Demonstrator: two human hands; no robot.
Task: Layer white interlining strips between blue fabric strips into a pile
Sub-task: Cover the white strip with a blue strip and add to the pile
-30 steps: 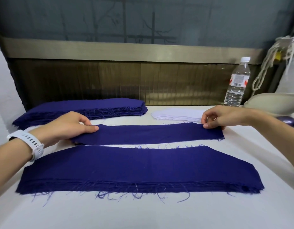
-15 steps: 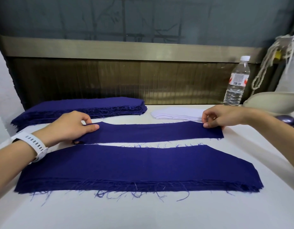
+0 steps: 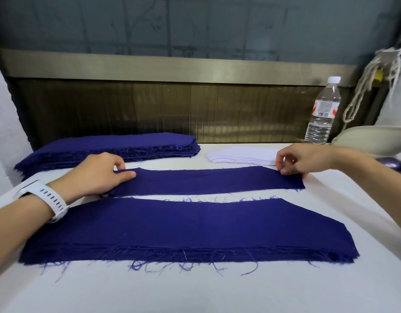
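The left hand [image 3: 98,175] pinches one end of a blue strip [image 3: 206,180], and the right hand [image 3: 301,160] pinches the other end. On each hand the fingers [image 3: 125,175] are curled in close, with fingertips on top of the cloth and the thumb tucked under its edge. The strip lies stretched flat on the surface [image 3: 195,290] between the two hands.

Just nearer than the fingers lies what looks like the pile [image 3: 183,229], with a wider blue piece on top. Past the left fingers sits the blue stack [image 3: 109,146]. Just behind the right fingers sit the white strips [image 3: 240,153].

The strip looks thin, light and floppy. Held by one end, it would likely sag and fold. Holding both ends and keeping it a little tight seems best. Its edges are frayed with loose threads, so a hard tug might pull more out. The white strips look thin too and lie close together. A soft pinch at one corner would likely lift just one.
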